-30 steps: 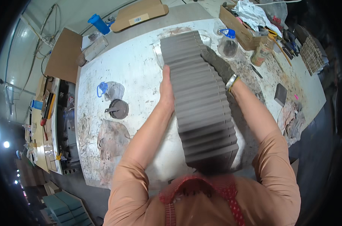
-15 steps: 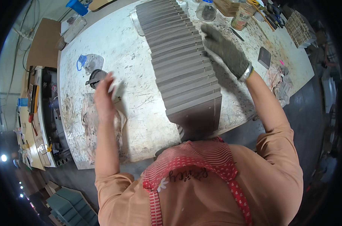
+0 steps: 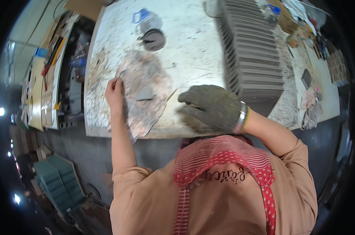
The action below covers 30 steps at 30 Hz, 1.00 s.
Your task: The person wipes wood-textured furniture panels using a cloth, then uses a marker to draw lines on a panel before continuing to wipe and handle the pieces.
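Observation:
My bare left hand (image 3: 115, 91) is closed at the left edge of a stained, pale pink-grey rag (image 3: 140, 72), its fingertips pinching the cloth. The rag lies spread near the table's front, with a small grey flat piece (image 3: 145, 94) on it. My right hand (image 3: 210, 106), in a dark grey-green work glove, hovers right of the rag. Its fingers stretch leftward, holding nothing. Beyond the rag are a round dark tin or lid (image 3: 154, 40) and a clear plastic bottle (image 3: 150, 23) with a blue cap and handle. Right of them stands a long row of stacked dark grey ridged pieces (image 3: 259, 58).
On the table's right lie a dark grey block (image 3: 306, 78) and a crumpled rag (image 3: 311, 103). A blue-capped jar (image 3: 272, 15) and a wicker-like basket (image 3: 338, 66) stand farther back. A cluttered shelf (image 3: 54, 78) borders the left side. Teal stacked blocks (image 3: 59, 182) sit on the floor.
My view has shifted left and nearer the front edge. My right hand has left the ridged stack and come toward the rag. My left hand has closed on the rag, which now lies more spread.

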Each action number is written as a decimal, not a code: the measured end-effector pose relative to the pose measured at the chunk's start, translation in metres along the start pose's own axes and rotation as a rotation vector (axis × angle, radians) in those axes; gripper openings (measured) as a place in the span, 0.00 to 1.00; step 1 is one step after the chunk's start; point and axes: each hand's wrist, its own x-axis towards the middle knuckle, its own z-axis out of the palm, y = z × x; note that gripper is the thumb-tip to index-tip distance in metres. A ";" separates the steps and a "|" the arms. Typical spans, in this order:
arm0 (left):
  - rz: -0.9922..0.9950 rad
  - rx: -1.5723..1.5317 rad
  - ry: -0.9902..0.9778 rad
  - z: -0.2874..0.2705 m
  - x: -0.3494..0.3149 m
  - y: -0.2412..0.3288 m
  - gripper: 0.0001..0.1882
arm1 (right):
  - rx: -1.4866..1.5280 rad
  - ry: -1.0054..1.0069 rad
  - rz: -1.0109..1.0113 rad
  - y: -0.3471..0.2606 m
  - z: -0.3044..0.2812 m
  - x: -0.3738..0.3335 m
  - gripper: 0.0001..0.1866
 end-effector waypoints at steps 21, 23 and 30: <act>0.186 0.632 -0.242 0.091 0.149 0.026 0.18 | 1.494 0.218 0.790 0.069 0.083 0.134 0.16; 0.266 0.608 -0.310 0.105 0.155 0.030 0.16 | 1.796 0.289 0.848 0.086 0.085 0.137 0.19; 0.672 0.762 -0.430 0.103 0.140 0.064 0.10 | 1.699 0.312 0.826 0.096 0.086 0.143 0.20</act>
